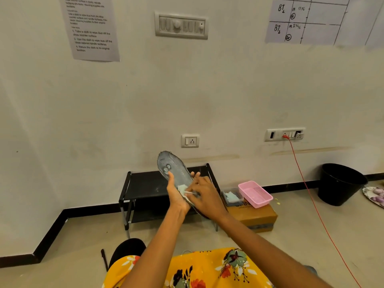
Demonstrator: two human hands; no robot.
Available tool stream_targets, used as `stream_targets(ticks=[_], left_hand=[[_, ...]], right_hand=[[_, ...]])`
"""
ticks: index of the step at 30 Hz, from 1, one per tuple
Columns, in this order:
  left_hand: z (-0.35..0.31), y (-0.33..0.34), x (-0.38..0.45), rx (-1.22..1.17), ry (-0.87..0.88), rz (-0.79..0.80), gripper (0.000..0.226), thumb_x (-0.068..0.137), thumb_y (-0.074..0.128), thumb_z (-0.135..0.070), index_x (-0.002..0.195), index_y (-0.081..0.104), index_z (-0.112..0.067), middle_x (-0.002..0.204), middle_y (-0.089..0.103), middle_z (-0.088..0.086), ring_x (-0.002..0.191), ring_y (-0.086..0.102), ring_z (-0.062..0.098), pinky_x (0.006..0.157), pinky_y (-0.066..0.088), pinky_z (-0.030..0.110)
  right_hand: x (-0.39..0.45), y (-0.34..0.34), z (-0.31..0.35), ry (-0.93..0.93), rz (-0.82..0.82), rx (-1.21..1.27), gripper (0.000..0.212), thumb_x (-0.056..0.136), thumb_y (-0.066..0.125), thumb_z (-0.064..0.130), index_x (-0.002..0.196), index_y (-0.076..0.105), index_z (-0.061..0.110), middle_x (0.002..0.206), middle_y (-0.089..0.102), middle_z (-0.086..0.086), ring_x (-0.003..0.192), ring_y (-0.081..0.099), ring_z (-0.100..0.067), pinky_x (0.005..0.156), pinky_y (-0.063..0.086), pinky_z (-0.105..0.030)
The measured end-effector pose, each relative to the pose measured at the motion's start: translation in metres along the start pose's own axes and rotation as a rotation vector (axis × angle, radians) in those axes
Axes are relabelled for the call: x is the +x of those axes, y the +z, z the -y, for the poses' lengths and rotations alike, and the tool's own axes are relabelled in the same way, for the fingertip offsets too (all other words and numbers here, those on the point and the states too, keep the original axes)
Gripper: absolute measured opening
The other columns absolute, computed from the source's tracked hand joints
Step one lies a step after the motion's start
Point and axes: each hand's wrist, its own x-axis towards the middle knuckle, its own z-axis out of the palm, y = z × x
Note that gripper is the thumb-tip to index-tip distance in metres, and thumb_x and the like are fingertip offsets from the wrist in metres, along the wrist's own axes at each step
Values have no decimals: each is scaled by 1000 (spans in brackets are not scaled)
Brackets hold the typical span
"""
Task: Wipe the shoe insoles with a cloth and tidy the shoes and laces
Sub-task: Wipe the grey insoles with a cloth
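Head view — the only one. The grey, flat, elongated shoe insole [174, 171] is held up in the air in front of a low black metal shoe rack [145, 183], tilted, toe end high and toward the wall.

Risks, as I judge them: the insole is thin and looks floppy, supported only at its lower half — a firm stroke toward the free toe end could bend it away from the cloth, or lever it out of the holding hand onto the floor. The small pale-green cloth [182, 189] is a bunched wad; it could slip from under the fingers mid-wipe.

Left hand [175, 194]: palm facing in, fingers curled round the insole's edge from behind, thumb up along its face — holding it. Right hand [204, 196]: reaching across, fingers bent down onto the cloth, pinching and pressing it against the insole's heel half. Both forearms extended over a yellow floral garment [187, 271].
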Motion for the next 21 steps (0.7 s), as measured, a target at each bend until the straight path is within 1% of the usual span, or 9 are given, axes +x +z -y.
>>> stream_targets(ticks=[2,5,6,8,10,12,15,18,21], left_hand=[[-2,0,1,-34,-3,21,75,83,41,-69,106,60,0,105,65,21,101,59,32,102,41,45],[4,7,1,-12,8,23,78,86,36,-68,112,56,2,104,66,25,103,59,34,96,43,44],[4,9,2,-12,11,21,79,86,35,-69,112,57,3,104,66,25,102,59,34,95,44,43],[-1,5,2,-39,26,9,78,85,36,-69,109,58,2,107,64,24,100,59,33,98,42,44],[-6,-1,1,-53,33,9,78,84,38,-69,110,57,2,112,60,23,103,59,33,98,44,44],[-2,-1,-2,-33,29,15,79,86,35,-68,115,55,2,116,59,25,109,57,34,96,46,45],[3,8,-3,-3,9,24,79,86,31,-69,112,56,2,114,60,26,105,58,34,93,46,44],[-3,5,0,-21,14,23,80,86,32,-70,108,58,2,110,61,25,98,61,33,95,46,43],[-1,3,0,-20,42,27,80,88,30,-69,111,57,3,107,64,26,106,58,35,102,40,46]], right_hand=[[2,-7,-7,-64,-4,-89,27,86,54,36,95,73,19,103,64,-4,97,51,-22,79,44,-35],[14,-13,-15,178,-144,-136,20,88,59,30,100,71,21,102,63,-2,98,48,-21,78,39,-33],[14,-11,-11,184,-148,-122,20,88,58,28,101,70,19,102,62,-3,97,48,-21,78,40,-33],[8,-2,0,31,-71,-53,21,87,59,28,98,72,16,101,63,-5,95,48,-20,77,44,-33],[-2,-5,-1,-69,49,5,33,85,54,40,96,73,16,96,64,-3,94,48,-18,77,44,-32],[4,-13,-15,19,13,-49,37,83,51,45,96,73,19,94,63,-2,94,49,-20,76,43,-35],[8,-10,-11,185,-120,-63,19,85,60,27,96,72,18,95,62,-4,93,48,-20,76,41,-34],[-2,-6,2,39,-14,40,19,84,62,25,95,73,15,96,62,-3,90,42,-11,76,41,-28],[7,-19,-14,52,19,-95,24,84,59,33,96,73,16,95,61,-2,92,44,-15,77,41,-33]])
